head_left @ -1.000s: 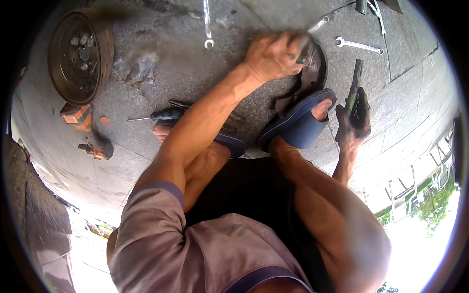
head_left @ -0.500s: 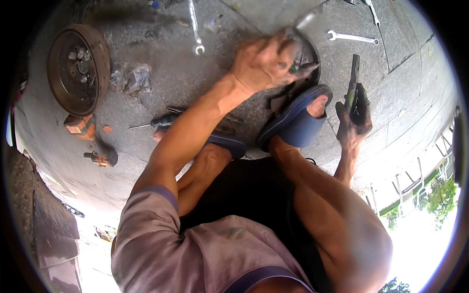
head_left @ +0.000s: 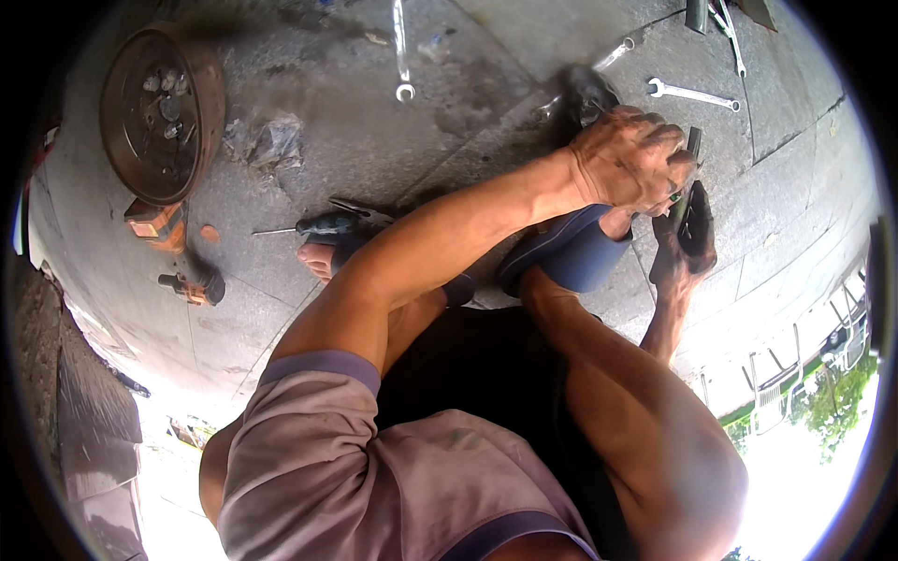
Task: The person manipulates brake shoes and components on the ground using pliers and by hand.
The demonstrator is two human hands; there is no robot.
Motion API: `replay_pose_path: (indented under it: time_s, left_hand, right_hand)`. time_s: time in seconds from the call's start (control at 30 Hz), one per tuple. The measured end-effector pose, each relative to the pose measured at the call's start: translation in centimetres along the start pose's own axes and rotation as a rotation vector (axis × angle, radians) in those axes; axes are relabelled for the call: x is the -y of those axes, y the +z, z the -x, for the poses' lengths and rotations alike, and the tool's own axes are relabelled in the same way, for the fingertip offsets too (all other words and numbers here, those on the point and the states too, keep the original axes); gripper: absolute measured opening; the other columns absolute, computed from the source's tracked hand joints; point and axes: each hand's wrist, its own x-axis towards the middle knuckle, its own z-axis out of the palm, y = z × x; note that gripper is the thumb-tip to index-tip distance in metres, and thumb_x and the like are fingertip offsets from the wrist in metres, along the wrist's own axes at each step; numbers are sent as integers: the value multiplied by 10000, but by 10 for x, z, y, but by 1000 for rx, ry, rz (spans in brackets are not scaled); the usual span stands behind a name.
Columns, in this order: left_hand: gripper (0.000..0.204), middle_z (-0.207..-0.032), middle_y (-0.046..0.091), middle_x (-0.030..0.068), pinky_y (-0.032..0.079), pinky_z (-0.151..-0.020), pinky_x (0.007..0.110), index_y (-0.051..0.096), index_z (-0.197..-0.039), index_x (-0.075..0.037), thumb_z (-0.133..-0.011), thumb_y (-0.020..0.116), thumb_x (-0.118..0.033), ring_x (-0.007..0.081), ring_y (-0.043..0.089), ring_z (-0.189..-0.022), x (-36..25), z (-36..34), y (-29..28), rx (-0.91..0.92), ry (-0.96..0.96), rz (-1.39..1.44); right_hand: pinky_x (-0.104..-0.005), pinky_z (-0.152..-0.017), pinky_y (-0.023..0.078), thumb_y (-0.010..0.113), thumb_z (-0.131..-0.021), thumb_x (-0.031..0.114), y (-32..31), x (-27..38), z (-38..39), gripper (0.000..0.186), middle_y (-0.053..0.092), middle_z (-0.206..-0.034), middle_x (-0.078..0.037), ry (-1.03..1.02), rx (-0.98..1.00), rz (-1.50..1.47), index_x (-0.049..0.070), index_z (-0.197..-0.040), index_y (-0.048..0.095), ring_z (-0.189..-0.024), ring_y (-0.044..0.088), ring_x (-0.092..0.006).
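Observation:
My left hand (head_left: 631, 164) reaches across from the left, its fingers curled down beside my right hand. What its fingers hold, if anything, is hidden; a small green spot shows at them. My blackened right hand (head_left: 685, 238) grips a narrow dark tool (head_left: 694, 142) with a greenish part, pointing away from me. Its exact kind I cannot make out, and my left fingers partly cover it. Just beyond my left wrist lies a dark rounded metal part (head_left: 589, 89), mostly covered by the hand. Under my left forearm is my blue slipper (head_left: 585, 251).
Several wrenches lie on the paving, including a combination wrench (head_left: 694, 94) at the right and another wrench (head_left: 402, 56) farther left. At the left are a rusty drum-shaped pan (head_left: 117, 117) with small parts, an orange-black power tool (head_left: 178, 245), a screwdriver (head_left: 323, 224) and crumpled plastic (head_left: 276, 140).
My left hand has moved right and nearer, from over the round dark part to the tool in my right hand. The right hand has stayed nearly in place.

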Motion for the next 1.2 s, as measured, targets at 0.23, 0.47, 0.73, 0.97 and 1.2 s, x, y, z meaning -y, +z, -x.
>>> replay_pose_path:
  time_s: [0.23,0.47,0.73,0.97,1.2]
  left_hand:
    - [462,-982,655,121,561,-687,381,677,-905,-141,-505,756,-359,250,672,-823,7,7,1,56,-82,87]
    - [443,-950,644,100,549,-685,373,671,-884,-153,-500,761,-354,247,667,-823,13,7,6,82,-73,117]
    - [391,-877,640,91,562,-645,371,647,-824,-140,-500,756,-328,251,673,-746,16,8,8,16,-95,46]
    - [333,-807,625,66,562,-609,340,641,-797,-138,-512,756,-265,230,668,-699,20,3,11,3,-115,104]
    - [276,-742,603,54,560,-581,346,634,-749,-122,-525,734,-248,225,656,-656,20,-2,9,-26,-122,13]
  right_hand:
    - [-330,-989,454,704,-785,-42,1,-1,-3,698,519,-1368,-192,-37,47,-23,-70,-1414,402,-1214,522,-237]
    - [-346,-1025,425,704,-786,-42,2,0,-2,700,493,-1391,-208,-84,99,43,-80,-1413,394,-1244,502,-259]
    - [-310,-884,494,722,-780,-14,8,4,2,721,537,-1333,-198,-57,39,-77,-77,-1418,392,-1111,561,-220]
    - [-247,-718,469,801,-784,293,12,27,17,798,574,-1140,-133,-204,-108,-77,-74,-1377,413,-922,562,-146]
    - [-394,-779,497,690,-859,257,18,2,15,707,570,-1117,-221,-683,93,561,-86,-1405,401,-941,612,-308]
